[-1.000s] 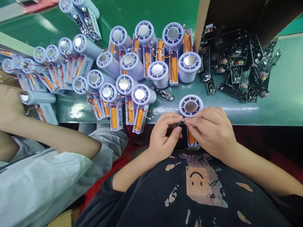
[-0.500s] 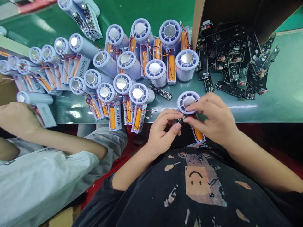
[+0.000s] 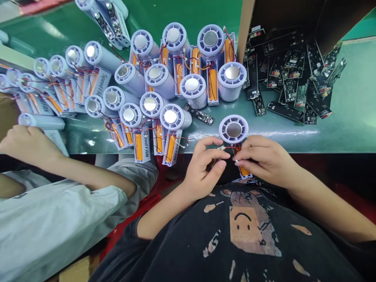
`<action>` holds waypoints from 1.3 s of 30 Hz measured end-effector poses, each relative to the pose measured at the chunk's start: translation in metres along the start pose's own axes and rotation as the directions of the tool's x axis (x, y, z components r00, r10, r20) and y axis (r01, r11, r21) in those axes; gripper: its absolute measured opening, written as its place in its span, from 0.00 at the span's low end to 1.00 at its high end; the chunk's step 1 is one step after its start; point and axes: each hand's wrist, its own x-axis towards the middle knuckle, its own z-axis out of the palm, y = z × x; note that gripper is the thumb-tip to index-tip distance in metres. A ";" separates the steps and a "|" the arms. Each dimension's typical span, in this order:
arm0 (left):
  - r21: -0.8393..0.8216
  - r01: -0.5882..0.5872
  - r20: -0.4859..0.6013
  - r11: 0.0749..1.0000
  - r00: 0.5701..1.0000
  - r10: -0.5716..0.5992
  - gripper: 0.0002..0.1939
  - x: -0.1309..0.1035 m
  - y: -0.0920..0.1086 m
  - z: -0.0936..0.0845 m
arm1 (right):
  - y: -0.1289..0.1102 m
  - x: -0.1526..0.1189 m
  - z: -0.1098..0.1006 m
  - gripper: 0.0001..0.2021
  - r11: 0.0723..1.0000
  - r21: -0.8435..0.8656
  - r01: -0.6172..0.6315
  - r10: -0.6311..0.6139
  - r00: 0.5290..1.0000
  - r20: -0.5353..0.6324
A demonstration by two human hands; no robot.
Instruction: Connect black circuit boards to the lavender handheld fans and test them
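Head view: pale lilac plastic fan unit with a spoked round rim and silver disc [image 3: 234, 130], face up at the front edge of a glossy green bench [image 3: 337, 135], just beyond both hands and partly hidden by them. Orange cylindrical battery [image 3: 244, 171] on the same unit, past the bench edge, close to a black printed T-shirt [image 3: 188, 243].

Left hand [image 3: 205, 166] half curled, with a narrow gap between thumb and fingers; small white connector [image 3: 222, 147] on thin red wire [image 3: 231, 147] right at the fingers, cannot tell whether gripped. Right hand [image 3: 264, 160] pinched narrow at thumb and fingertips, on a small white piece [image 3: 237, 161], too small to identify, in front of the battery.

Near the unit, to the left, one narrow black circuit board [image 3: 202, 116] flat on the bench; farther left, rows of similar lilac fan units [image 3: 175, 116] with batteries and loose wires. To the right, heap of black circuit boards [image 3: 286, 111] spilling from a brown cardboard box [image 3: 246, 31]. At far left, co-worker's hand [image 3: 33, 147] beside another fan.
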 end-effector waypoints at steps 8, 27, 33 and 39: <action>0.211 -0.126 -0.007 0.969 0.991 0.130 0.04 0.006 0.002 -0.002 | -0.007 0.007 0.004 0.09 0.997 -0.081 0.009 -0.009 1.000 0.005; 0.352 -0.161 -0.026 0.922 0.983 0.182 0.01 0.006 0.004 -0.005 | -0.014 0.003 0.014 0.09 0.978 -0.185 -0.096 0.092 0.995 -0.032; 0.355 -0.121 -0.071 0.927 0.985 0.156 0.02 0.006 0.003 -0.003 | -0.014 0.004 0.018 0.09 0.993 -0.058 -0.105 0.098 0.989 -0.113; 0.345 -0.107 -0.084 0.932 0.986 0.144 0.01 0.004 0.000 -0.002 | -0.012 0.001 0.027 0.07 0.997 -0.063 -0.052 0.035 0.970 -0.241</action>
